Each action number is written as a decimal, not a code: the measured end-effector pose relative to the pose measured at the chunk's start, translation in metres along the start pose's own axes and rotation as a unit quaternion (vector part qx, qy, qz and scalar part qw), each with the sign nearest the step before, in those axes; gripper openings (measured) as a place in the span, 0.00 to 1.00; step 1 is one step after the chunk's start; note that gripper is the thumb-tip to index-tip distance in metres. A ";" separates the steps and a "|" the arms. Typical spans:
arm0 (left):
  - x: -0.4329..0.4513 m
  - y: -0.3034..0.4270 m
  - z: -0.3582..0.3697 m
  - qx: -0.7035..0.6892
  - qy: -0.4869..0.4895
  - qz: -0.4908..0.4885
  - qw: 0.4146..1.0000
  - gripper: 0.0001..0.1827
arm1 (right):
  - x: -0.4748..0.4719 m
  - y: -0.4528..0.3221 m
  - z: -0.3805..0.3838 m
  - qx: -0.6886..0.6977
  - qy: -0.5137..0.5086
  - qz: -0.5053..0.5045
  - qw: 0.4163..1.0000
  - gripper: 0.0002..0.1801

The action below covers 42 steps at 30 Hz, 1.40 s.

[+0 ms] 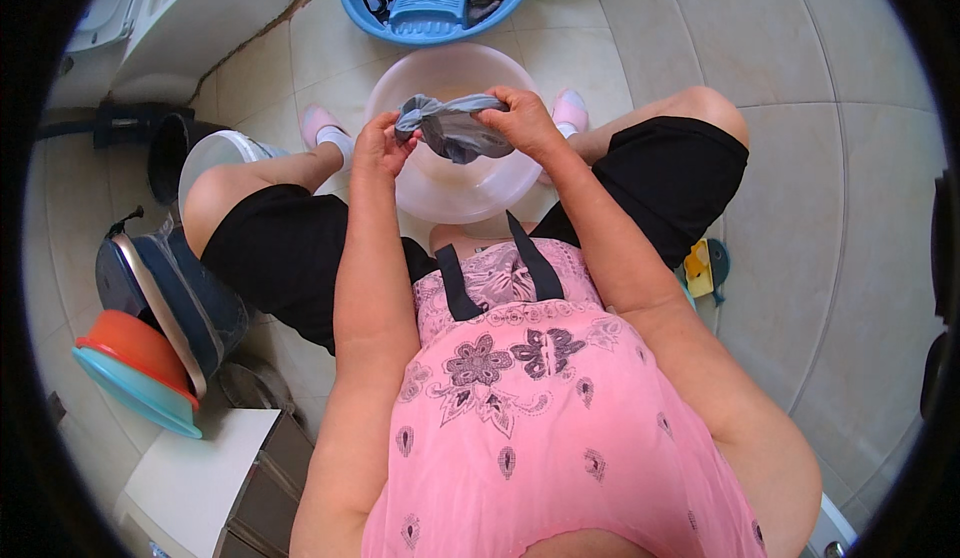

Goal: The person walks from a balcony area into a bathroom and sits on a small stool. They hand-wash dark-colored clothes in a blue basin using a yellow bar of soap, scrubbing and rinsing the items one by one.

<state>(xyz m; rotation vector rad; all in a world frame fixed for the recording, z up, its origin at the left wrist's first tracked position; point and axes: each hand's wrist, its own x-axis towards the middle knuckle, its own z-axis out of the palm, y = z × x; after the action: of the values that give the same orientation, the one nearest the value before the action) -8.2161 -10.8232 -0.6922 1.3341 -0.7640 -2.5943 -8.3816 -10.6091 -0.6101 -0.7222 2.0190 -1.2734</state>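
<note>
Both hands hold a thin grey piece of fabric (pixel 466 131) stretched between them, above a pale pink plastic basin (pixel 450 201) on the floor between my feet. My left hand (pixel 381 145) grips its bunched, twisted end. At the other end, my right hand (pixel 519 122) pinches the rolled edge between thumb and fingers. The middle of the fabric sags open below that edge. Whether the item is a sock or another small garment I cannot tell. Some light-coloured liquid seems to lie in the basin, partly hidden by the fabric and my hands.
Beyond the basin stands a blue tub (pixel 352 14) with dark wet laundry and a built-in washboard (pixel 429 11). To the left are a white bucket (pixel 214 154), a dark blue bin (pixel 217 288), an orange basin (pixel 139 344) and a turquoise basin (pixel 139 396). A tiled wall (pixel 780 205) rises at right.
</note>
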 end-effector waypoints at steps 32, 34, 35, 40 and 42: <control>-0.019 -0.036 0.083 -0.070 -0.329 0.012 0.942 0.26 | -0.088 -0.085 -0.008 -0.208 -0.009 -0.243 0.947 0.19; -0.027 -0.034 0.081 0.021 -0.341 0.069 0.937 0.22 | -0.099 -0.125 -0.072 -0.196 0.164 -0.241 0.936 0.16; -0.031 -0.035 0.086 0.063 -0.354 0.093 0.928 0.21 | -0.113 -0.143 -0.113 -0.279 0.258 -0.260 0.888 0.14; -0.001 -0.053 0.063 0.067 -0.278 0.055 0.957 0.20 | -0.192 -0.122 -0.270 -0.094 0.573 -0.142 0.802 0.13; 0.000 -0.059 0.063 -0.109 -0.243 -0.019 0.964 0.23 | -0.226 -0.054 -0.311 -0.077 0.541 0.034 0.837 0.14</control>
<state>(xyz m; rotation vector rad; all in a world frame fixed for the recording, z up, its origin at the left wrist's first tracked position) -8.2595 -10.7481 -0.6906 0.6611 -0.4836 -2.9696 -8.4642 -10.2882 -0.4079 0.1176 3.0051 -1.6886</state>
